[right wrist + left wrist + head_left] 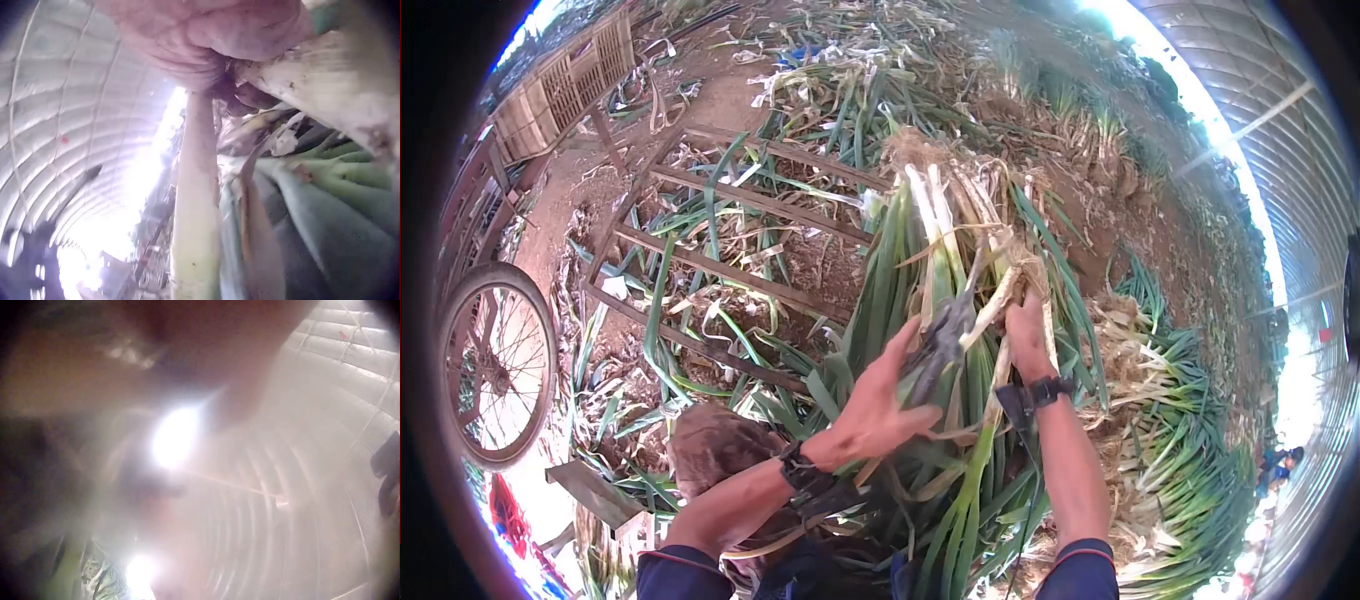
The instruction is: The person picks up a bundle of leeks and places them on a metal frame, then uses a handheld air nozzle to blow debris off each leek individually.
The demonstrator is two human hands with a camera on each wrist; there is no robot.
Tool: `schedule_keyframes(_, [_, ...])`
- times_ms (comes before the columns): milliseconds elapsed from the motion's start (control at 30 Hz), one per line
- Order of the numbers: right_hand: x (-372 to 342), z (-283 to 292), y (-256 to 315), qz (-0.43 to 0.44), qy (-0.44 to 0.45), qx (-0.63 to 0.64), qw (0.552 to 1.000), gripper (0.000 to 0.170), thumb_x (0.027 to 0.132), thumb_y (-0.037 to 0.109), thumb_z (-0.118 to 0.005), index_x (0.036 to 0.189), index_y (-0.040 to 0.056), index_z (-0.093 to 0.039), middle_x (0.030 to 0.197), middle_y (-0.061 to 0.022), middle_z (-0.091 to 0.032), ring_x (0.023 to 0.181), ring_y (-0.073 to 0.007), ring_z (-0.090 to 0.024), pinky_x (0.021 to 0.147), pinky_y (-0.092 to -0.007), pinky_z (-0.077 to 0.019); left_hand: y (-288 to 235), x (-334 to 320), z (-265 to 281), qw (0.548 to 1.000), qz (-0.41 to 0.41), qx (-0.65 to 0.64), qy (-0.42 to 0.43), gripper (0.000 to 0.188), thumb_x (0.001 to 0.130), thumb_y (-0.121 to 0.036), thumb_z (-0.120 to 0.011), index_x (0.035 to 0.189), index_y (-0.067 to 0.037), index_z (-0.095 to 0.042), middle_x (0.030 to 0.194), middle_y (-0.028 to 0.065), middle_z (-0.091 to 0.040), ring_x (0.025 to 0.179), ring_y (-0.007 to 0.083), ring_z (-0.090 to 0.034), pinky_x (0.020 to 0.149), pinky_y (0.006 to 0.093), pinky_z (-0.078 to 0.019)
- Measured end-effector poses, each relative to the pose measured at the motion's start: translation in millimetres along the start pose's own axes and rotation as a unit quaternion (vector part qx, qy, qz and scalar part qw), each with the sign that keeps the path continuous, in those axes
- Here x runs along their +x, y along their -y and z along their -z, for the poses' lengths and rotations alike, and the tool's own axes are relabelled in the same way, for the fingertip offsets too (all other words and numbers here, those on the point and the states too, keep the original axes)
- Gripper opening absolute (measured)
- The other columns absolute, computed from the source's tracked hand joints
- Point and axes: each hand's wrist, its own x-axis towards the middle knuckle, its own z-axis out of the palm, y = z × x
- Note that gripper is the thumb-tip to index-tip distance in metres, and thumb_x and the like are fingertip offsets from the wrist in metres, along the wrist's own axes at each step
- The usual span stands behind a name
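A large bunch of leeks (pixel 940 215) lies in front of the person, white stalks and roots toward the top, green leaves below. My right hand (pixel 1028 340) grips pale stalks at the bunch's right side. In the right wrist view, the curled right hand (pixel 212 37) is close against a white stalk (pixel 197 206), its fingertips partly hidden. The left hand (pixel 875 410) is over the leaves, thumb and fingers spread apart, beside a dark grey, blurred strip (pixel 945 345); whether they touch is unclear. Blur and glare fill the left wrist view, with part of the left hand (pixel 219 350) at its top.
A wooden slatted frame (pixel 750 200) lies on leaf-strewn ground at the left, near a spoked wheel (pixel 497 365). More leeks (pixel 1190 440) are piled at the right. A brown, rounded thing (pixel 715 450) is beside the left forearm. A ribbed roof (pixel 1270 120) curves overhead.
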Motion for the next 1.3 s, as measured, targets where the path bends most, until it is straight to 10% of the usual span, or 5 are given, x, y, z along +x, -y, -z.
schedule_keyframes(267, [-63,-19,86,0.174,0.200,-0.101,0.959,0.034,0.096,0.013,-0.061,0.126,-0.0007,-0.052,0.095,-0.0121,-0.067,0.078,-0.0212,-0.068,0.057,-0.0377,-0.0528,-21,62,4,0.988,0.007,-0.135,0.072,0.104,0.077,-0.013,-0.072,0.164,-0.007,-0.017,0.136,0.0197,-0.059,0.126,0.0291,-0.058,0.111,0.0416,-0.0413])
schedule_keyframes(333, [-71,-13,138,-0.060,0.270,0.098,0.956,0.031,0.097,0.009,-0.053,0.128,0.0042,-0.051,0.087,-0.0026,-0.062,0.064,-0.0090,-0.057,0.054,-0.0270,-0.0458,-23,63,15,0.984,0.036,-0.154,0.086,0.098,0.078,-0.008,-0.070,0.163,-0.005,-0.020,0.135,0.0157,-0.060,0.123,0.0236,-0.057,0.108,0.0384,-0.0429])
schedule_keyframes(1000, [191,28,7,0.102,0.034,-0.203,0.973,0.059,0.095,0.035,-0.067,0.136,-0.0056,-0.055,0.117,-0.0226,-0.070,0.106,-0.0331,-0.069,0.091,-0.0438,-0.0532,-52,-13,103,0.903,-0.009,-0.422,-0.080,0.083,0.069,-0.020,-0.067,0.147,-0.003,-0.043,0.118,0.0168,-0.064,0.114,0.0320,-0.062,0.098,0.0418,-0.0481])
schedule_keyframes(1167, [128,3,64,0.017,0.163,-0.523,0.836,0.063,0.088,0.039,-0.074,0.136,0.0019,-0.059,0.127,-0.0290,-0.066,0.117,-0.0415,-0.064,0.103,-0.0471,-0.0474,-58,-19,135,0.891,-0.106,-0.427,-0.113,0.076,0.077,-0.033,-0.070,0.147,-0.014,-0.047,0.118,0.0154,-0.065,0.112,0.0398,-0.063,0.094,0.0482,-0.0482])
schedule_keyframes(1300, [-48,-63,124,0.187,0.092,-0.247,0.946,0.051,0.090,0.029,-0.070,0.131,0.0001,-0.060,0.111,-0.0232,-0.068,0.102,-0.0398,-0.065,0.093,-0.0497,-0.0500,-59,-4,129,0.891,-0.118,-0.406,-0.168,0.059,0.085,-0.023,-0.064,0.139,-0.005,-0.051,0.119,0.0162,-0.066,0.110,0.0360,-0.064,0.094,0.0468,-0.0486])
